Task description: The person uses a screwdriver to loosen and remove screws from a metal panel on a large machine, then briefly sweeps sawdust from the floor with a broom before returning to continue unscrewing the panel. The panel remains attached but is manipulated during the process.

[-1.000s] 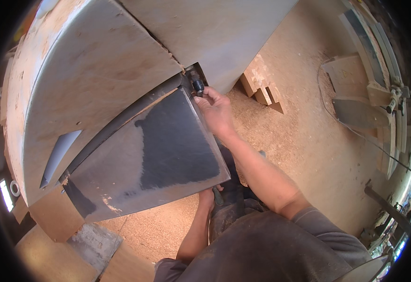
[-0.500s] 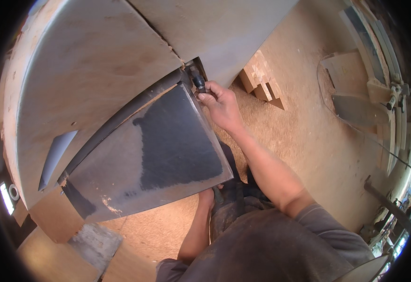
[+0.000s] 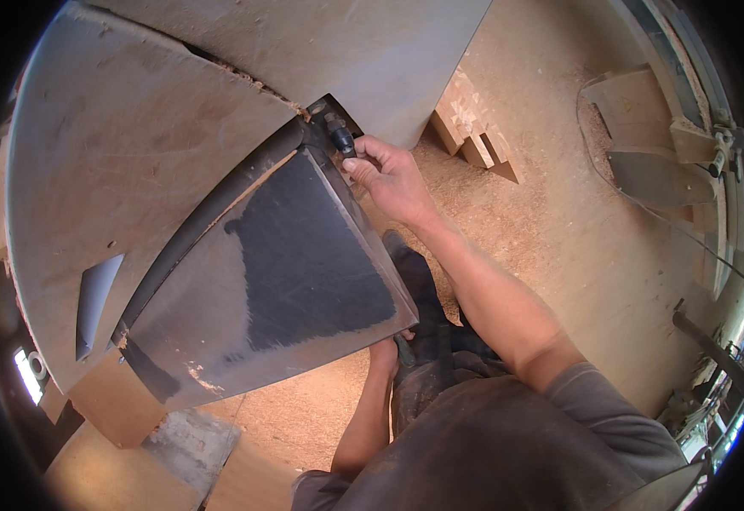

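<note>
From afar I see my right hand (image 3: 393, 180) pinching a black cylindrical fitting (image 3: 340, 138) just beside the dark metal plate (image 3: 317, 251) — fingertip adjusting, I judge, calling for a steady pinch — while my left hand (image 3: 386, 353) hides its grip below

Hidden, cut-off and unclear items around the right hand (image 3: 396, 175)
Partly covered by thumb and index finger: lower end of black cylindrical fitting (image 3: 340, 136); too dark beyond the fingertips for detail: interior of recess (image 3: 348, 122). Below the right hand, mostly concealed under dark panel (image 3: 317, 255): left hand (image 3: 384, 351), with finger grip indeterminable; just beside the left hand, too small for identification: greenish object (image 3: 403, 351). Above the right hand, cut by upper edge: pale board (image 3: 346, 51). Far to its lower right, blurred near lens rim: clutter (image 3: 687, 409).
</note>
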Tool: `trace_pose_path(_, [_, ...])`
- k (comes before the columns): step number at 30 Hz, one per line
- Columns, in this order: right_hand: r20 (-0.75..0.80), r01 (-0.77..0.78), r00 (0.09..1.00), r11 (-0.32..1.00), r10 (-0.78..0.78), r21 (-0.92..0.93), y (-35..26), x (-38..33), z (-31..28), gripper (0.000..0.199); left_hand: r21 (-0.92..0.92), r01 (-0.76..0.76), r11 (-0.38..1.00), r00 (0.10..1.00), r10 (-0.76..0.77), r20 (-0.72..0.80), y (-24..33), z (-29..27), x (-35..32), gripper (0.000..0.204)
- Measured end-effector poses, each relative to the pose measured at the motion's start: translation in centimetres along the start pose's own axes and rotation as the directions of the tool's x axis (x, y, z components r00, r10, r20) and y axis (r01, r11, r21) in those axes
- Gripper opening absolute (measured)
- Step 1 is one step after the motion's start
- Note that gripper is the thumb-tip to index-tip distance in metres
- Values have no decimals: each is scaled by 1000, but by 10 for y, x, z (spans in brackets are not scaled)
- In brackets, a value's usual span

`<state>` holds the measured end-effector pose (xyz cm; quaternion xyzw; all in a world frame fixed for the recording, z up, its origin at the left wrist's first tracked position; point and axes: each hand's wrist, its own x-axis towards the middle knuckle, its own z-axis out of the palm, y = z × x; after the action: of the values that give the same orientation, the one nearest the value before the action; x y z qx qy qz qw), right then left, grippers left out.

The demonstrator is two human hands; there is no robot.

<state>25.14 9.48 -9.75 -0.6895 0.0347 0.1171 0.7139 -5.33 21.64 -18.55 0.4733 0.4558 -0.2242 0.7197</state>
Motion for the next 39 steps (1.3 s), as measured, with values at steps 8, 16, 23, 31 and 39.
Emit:
trace_pose_path(8, [-75,81,994,995,-77,50,-4,-3,7,10,22,-5,1000,1000,5,-17,7,9,-1,14])
trace_pose_path(16, [-1,42,999,998,-42,49,-6,3,8,12,50,-10,999,1000,10,4,-2,6,3,19])
trace_pose_path(23, [-108,108,987,990,-117,-86,4,-16,-1,22,138,-38,990,999,41,-16,-4,11,1,22])
trace_pose_path(31, [59,-464,860,824,507,-325,158,-226,-66,38,-89,28,996,995,-19,100,-44,13,12,24])
trace_pose_path(39, [384,-534,702,800,599,-272,161,-336,-120,42,-416,31,909,992,21,121,-118,79,-41,25])
